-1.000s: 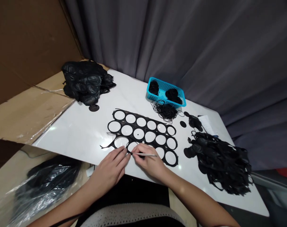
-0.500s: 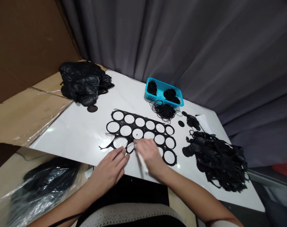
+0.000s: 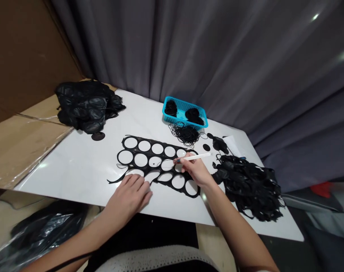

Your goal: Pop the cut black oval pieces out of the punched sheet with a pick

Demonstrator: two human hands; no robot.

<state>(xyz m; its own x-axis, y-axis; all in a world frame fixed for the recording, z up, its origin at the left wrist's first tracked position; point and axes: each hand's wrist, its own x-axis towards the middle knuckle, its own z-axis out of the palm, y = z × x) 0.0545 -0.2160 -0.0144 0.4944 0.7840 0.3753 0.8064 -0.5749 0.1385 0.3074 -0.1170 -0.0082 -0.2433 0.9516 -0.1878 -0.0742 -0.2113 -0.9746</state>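
Note:
A black sheet with rows of round holes [image 3: 147, 153] lies flat on the white table [image 3: 84, 166]. My left hand [image 3: 130, 194] rests on its lower left edge, palm down, fingers lying flat. A white pen-like tool [image 3: 199, 156] is pinched in my right hand [image 3: 193, 168], over the right part of the sheet, its dark tip pointing left. A thin thread runs from near the tip across the holes. The sheet's lower edge is cut or torn by my left hand, with a loose strip sticking out left.
A blue basket [image 3: 185, 113] with black bundles stands at the back, a tangle of black rings [image 3: 186, 134] before it. Black heaps lie at the left [image 3: 87, 107] and right [image 3: 250, 185]. A paper [image 3: 232, 146] and loose black discs [image 3: 206, 147] lie nearby.
My right hand has moved right and up from the sheet's lower edge, and the white tool now points across to the right. My left hand has flattened on the edge. The whole view has shifted.

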